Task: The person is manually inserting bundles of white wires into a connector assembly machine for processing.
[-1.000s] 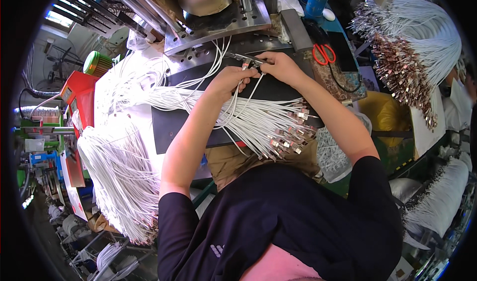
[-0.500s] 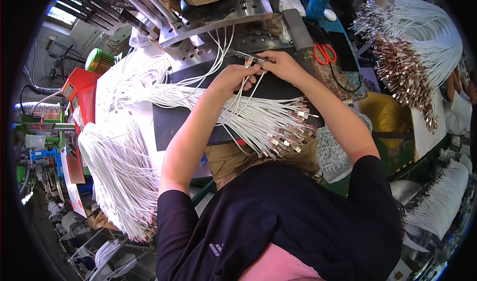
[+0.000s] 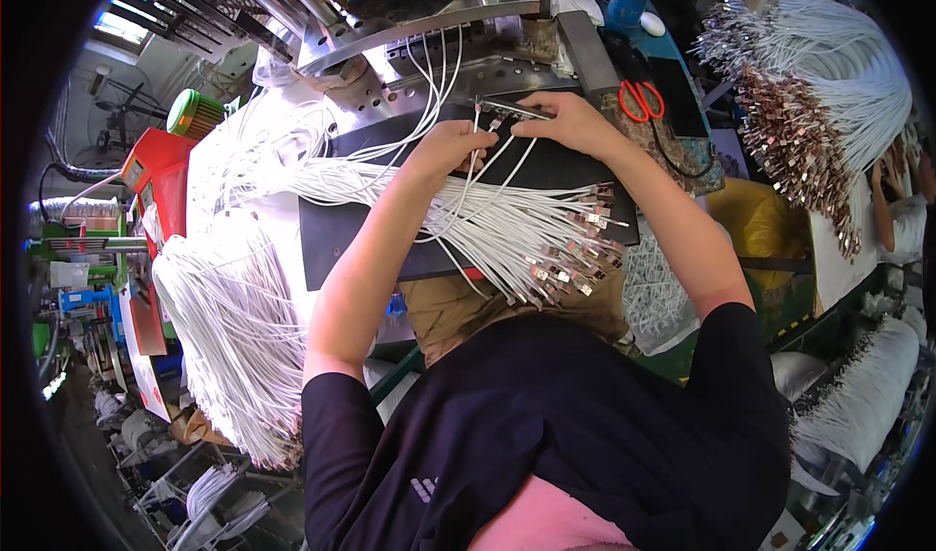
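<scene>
My left hand [image 3: 456,148] pinches a white cable [image 3: 473,166] just below its small metal connector, which points upward. To its right, my right hand [image 3: 573,124] grips the end of a narrow metal bar [image 3: 511,108] between thumb and fingers. Another white cable runs from the bar's near side, beneath the right fingertips, down to the left. Under both hands a thick bundle of white cables [image 3: 468,224] lies across a black mat [image 3: 336,244], its metal connectors [image 3: 575,258] fanned out at the right. Fine details between the fingertips are too small to make out.
Ahead stands a metal press [image 3: 429,24] with several cables running into it. Red-handled scissors [image 3: 640,100] lie at the right. More cable bundles hang at left [image 3: 229,327] and far right [image 3: 809,112]. Another person's arm [image 3: 883,215] shows at the right edge.
My hands have drawn apart; the left shifts left with a cable, and the right moves slightly right with the metal bar. Another person's arm at the right edge has also moved.
</scene>
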The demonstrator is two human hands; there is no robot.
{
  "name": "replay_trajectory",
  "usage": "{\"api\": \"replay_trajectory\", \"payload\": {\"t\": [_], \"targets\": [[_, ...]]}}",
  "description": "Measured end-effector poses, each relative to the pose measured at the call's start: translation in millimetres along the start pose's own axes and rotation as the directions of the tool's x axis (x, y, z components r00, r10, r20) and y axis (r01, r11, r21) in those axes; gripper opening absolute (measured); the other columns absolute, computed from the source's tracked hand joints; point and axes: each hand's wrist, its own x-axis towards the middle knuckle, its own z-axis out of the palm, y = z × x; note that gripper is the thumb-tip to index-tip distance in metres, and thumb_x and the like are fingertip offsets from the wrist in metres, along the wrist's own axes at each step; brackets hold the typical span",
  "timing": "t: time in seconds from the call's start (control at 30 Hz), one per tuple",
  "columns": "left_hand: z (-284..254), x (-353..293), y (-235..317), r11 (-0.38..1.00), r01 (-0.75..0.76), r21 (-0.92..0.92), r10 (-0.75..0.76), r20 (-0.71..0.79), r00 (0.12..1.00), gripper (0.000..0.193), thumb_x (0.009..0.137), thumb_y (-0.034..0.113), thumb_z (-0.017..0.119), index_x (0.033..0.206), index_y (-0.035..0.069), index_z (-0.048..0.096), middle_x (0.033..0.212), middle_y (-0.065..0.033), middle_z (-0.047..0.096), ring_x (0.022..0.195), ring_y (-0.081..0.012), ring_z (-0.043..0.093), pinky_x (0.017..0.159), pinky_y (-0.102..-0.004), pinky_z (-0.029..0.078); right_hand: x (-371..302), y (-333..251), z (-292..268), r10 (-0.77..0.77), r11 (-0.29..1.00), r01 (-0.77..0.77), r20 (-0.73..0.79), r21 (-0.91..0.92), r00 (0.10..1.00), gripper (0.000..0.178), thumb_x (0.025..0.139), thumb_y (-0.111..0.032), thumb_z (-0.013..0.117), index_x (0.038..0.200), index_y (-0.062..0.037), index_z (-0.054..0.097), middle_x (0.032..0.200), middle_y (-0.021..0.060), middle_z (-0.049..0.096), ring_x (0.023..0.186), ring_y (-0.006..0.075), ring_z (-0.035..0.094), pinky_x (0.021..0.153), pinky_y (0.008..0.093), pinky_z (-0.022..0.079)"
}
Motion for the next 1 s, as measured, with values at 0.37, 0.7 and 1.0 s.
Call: {"api": "replay_trajectory", "payload": {"t": [0.37,0.7,1.0], "targets": [[-10.6,-8.1,6.9,0.987,-0.017,-0.157,-0.007,-0.153,0.988,0.019,0.091,0.027,0.070,0.085,0.010,0.064,0.073,0.0036,0.062,0.064,-0.0064,0.057,0.060,-0.0211,0.045,-5.8,-12.5,2.7,0.009,1.000,-0.010,-0.101,-0.012,0.995,0.047,0.081,-0.032,0.081,0.114,-0.0020,0.069,0.093,0.0068,0.072,0.080,0.0121,0.064,0.073,0.0275,0.049],[-8.8,-10.5,-1.5,0.998,-0.045,0.035,0.047,-0.056,0.997,0.019,0.091,0.025,0.069,0.081,0.009,0.062,0.072,0.0025,0.062,0.063,-0.0072,0.055,0.060,-0.0219,0.042,-7.5,-11.0,3.3,0.009,1.000,-0.009,0.042,-0.003,0.999,0.043,0.085,-0.022,0.078,0.120,-0.0008,0.065,0.093,0.0045,0.070,0.080,0.0078,0.060,0.071,0.0242,0.048],[-7.8,-12.6,-2.0,0.994,-0.105,0.029,0.107,-0.095,0.990,0.019,0.091,0.025,0.068,0.086,0.007,0.065,0.075,-0.0022,0.066,0.065,-0.0128,0.059,0.062,-0.0263,0.045,-5.4,-10.6,5.4,-0.028,0.991,0.032,0.029,-0.129,0.999,0.040,0.084,-0.030,0.077,0.114,-0.0045,0.070,0.090,0.0061,0.071,0.078,0.0113,0.064,0.071,0.0269,0.049]]}}
